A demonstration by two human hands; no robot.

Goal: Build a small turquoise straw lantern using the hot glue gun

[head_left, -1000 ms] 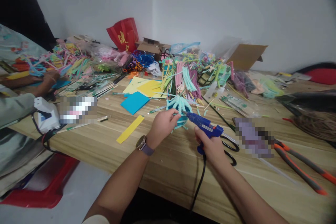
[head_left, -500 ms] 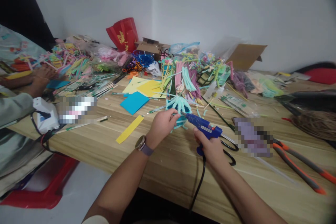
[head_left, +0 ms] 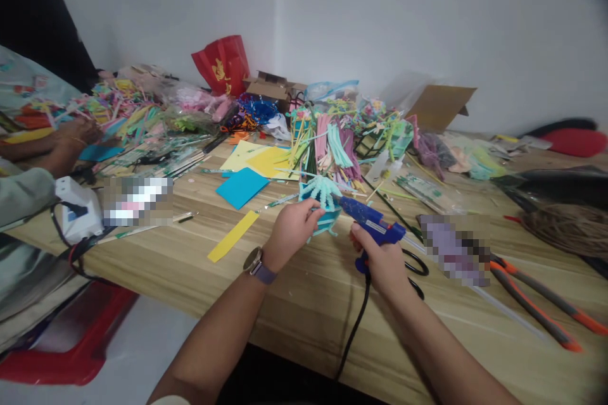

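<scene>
My right hand [head_left: 384, 258] is wrapped round a blue glue gun [head_left: 368, 218], with a black cord hanging from its grip and a clear glue stick at its back. The gun's nozzle points left at a teal craft piece [head_left: 327, 220] topped with fuzzy pale-turquoise pipe-cleaner strands [head_left: 323, 188]. With fingers pinched, my left hand [head_left: 295, 228] holds the near left side of that piece and covers part of it. Whether the nozzle touches the piece I cannot tell. Black scissor handles [head_left: 415, 264] lie behind my right hand.
Orange-grey pliers [head_left: 536, 304] lie at the right. Yellow paper [head_left: 232, 237] and blue paper [head_left: 242, 187] lie left of my hands. Bundled pipe cleaners [head_left: 332, 145] stand behind. A white device [head_left: 80, 210] sits near another person's sleeve [head_left: 26, 193] at the left.
The glue gun's nozzle has shifted slightly right, away from my left fingertips. My left hand keeps its pinch on the craft piece. The whole view has moved a little.
</scene>
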